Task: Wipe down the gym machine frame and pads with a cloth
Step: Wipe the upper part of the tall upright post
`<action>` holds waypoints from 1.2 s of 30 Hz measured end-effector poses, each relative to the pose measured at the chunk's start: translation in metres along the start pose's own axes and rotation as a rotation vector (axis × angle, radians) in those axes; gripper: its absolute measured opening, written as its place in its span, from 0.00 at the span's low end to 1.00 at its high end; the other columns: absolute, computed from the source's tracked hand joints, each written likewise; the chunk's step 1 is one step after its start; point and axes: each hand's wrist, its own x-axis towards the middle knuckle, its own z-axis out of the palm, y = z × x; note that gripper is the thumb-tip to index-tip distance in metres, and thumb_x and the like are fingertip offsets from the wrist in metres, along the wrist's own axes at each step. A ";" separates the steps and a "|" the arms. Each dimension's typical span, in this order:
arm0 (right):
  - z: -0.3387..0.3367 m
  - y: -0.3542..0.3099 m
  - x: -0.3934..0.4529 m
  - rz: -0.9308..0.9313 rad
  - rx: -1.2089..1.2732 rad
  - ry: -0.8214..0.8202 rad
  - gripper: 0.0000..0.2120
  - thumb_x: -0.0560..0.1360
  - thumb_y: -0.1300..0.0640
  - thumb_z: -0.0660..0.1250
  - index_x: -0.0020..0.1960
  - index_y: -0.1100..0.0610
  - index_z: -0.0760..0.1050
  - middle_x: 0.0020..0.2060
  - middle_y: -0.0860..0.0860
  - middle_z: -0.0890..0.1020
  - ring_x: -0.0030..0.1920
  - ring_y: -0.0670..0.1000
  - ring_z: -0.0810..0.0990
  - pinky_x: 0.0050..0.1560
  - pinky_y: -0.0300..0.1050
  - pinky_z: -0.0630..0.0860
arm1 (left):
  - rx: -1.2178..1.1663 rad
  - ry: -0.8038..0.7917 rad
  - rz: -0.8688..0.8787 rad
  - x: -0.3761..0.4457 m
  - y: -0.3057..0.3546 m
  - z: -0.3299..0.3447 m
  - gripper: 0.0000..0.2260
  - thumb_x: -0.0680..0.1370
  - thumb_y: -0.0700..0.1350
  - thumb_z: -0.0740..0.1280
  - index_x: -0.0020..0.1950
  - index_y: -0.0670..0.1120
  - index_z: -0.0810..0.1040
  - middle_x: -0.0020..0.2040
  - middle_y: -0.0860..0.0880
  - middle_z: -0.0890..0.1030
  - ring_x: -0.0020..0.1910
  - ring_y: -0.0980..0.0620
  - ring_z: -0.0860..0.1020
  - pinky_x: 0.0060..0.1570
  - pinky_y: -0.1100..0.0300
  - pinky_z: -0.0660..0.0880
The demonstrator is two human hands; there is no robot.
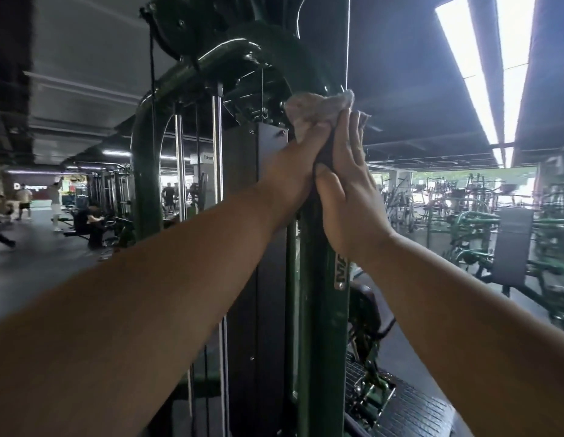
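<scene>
A dark green upright post (321, 310) of the gym machine frame rises in front of me. A crumpled beige cloth (318, 108) lies against the post high up, just below the curved top bar (211, 63). My left hand (295, 165) reaches up from the left and grips the cloth round the post; its fingers are hidden behind the post. My right hand (347, 187) lies flat on the post's right side, fingers straight, fingertips touching the cloth's lower edge. A dark seat pad (364, 307) shows low on the right behind the post.
A grey weight-stack cover (268, 247) with chrome guide rods (217, 146) and cables stands left of the post. A ribbed footplate (410, 411) lies bottom right. Rows of green machines (482, 228) fill the right. People exercise at far left (55, 203).
</scene>
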 end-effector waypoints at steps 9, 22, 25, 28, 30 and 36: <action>0.003 0.008 -0.020 -0.034 0.061 -0.016 0.39 0.77 0.53 0.51 0.86 0.49 0.43 0.85 0.45 0.44 0.83 0.40 0.43 0.78 0.40 0.58 | -0.024 -0.033 -0.048 -0.013 -0.027 -0.012 0.30 0.75 0.69 0.68 0.65 0.47 0.84 0.60 0.48 0.87 0.61 0.48 0.84 0.72 0.45 0.74; -0.002 0.024 0.034 -0.030 -0.007 -0.001 0.57 0.70 0.29 0.71 0.85 0.42 0.39 0.84 0.39 0.44 0.83 0.51 0.59 0.67 0.61 0.79 | -0.159 -0.068 -0.172 -0.026 -0.044 -0.035 0.17 0.86 0.49 0.56 0.50 0.49 0.85 0.49 0.48 0.85 0.44 0.51 0.84 0.50 0.52 0.76; -0.002 0.022 0.044 -0.040 -0.058 0.004 0.56 0.70 0.34 0.72 0.85 0.42 0.39 0.85 0.40 0.45 0.83 0.50 0.56 0.72 0.60 0.74 | -0.181 -0.041 -0.168 -0.029 -0.055 -0.030 0.19 0.85 0.48 0.57 0.49 0.51 0.87 0.52 0.49 0.86 0.47 0.51 0.82 0.51 0.52 0.75; -0.003 0.015 0.054 -0.022 -0.076 0.008 0.56 0.68 0.38 0.71 0.85 0.41 0.39 0.85 0.40 0.45 0.84 0.51 0.52 0.75 0.62 0.70 | -0.183 -0.041 -0.154 -0.025 -0.056 -0.032 0.14 0.84 0.49 0.61 0.56 0.49 0.86 0.56 0.47 0.85 0.53 0.47 0.81 0.57 0.50 0.74; -0.003 0.010 0.064 -0.004 -0.110 -0.008 0.57 0.65 0.38 0.70 0.84 0.40 0.39 0.85 0.41 0.47 0.83 0.53 0.55 0.74 0.64 0.71 | -0.180 -0.034 -0.133 -0.020 -0.054 -0.035 0.13 0.83 0.49 0.63 0.58 0.46 0.86 0.57 0.44 0.85 0.52 0.47 0.82 0.56 0.51 0.76; -0.006 -0.013 0.103 -0.005 -0.210 -0.050 0.56 0.63 0.41 0.72 0.84 0.43 0.47 0.80 0.47 0.63 0.73 0.55 0.73 0.62 0.58 0.81 | -0.169 -0.027 -0.099 -0.008 -0.049 -0.041 0.12 0.83 0.45 0.63 0.52 0.42 0.86 0.48 0.45 0.87 0.43 0.49 0.85 0.43 0.58 0.81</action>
